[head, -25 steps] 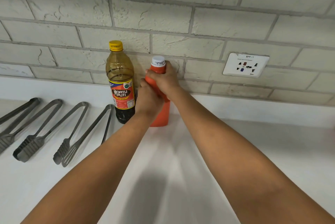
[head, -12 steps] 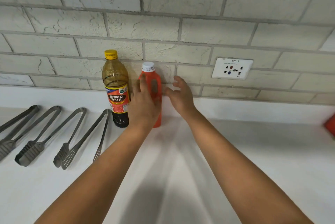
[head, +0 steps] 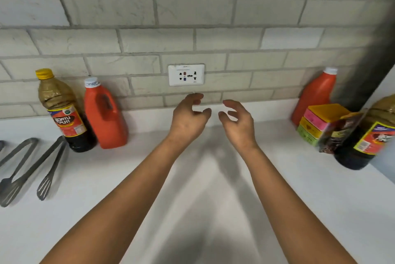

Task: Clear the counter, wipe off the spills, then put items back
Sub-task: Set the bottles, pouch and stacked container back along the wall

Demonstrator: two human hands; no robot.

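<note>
Head view: both hands hover empty over the white surface [head: 213, 189], left grip [head: 188, 118] and right grip [head: 238, 120] loosely open, fingers curled. Well to the left grip's left, an orange plastic jug with a white cap [head: 103, 116] stands upright against the brick wall, just beside a yellow-capped dark-liquid bottle [head: 64, 114].
</note>
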